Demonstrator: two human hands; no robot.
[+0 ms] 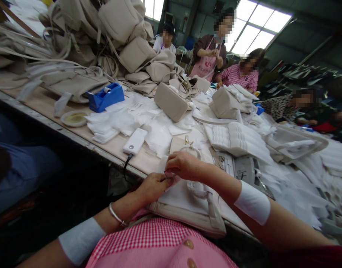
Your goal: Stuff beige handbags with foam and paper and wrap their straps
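A beige handbag point(184, 216) lies at the table edge against my apron, with a white sheet point(178, 198) over it. One of its parts, wrapped in white material point(198, 189), sits on the right side. My left hand point(153, 187) is closed in a pinch above the bag's left side. Close against it, my right hand point(184, 165) has its fingertips pressed together. Whatever small thing is between the fingers is too blurred to name. Just beyond the hands is a beige piece with a gold-coloured metal fitting point(187, 140).
A white power bank point(135, 141) with a black cable, a blue tape dispenser point(106, 97) and a shallow dish point(74, 118) lie left. White sheets point(137, 111) cover the middle. Beige bags point(119, 22) pile up behind. Foam padding point(235, 137) lies right. Several people sit or stand across the table.
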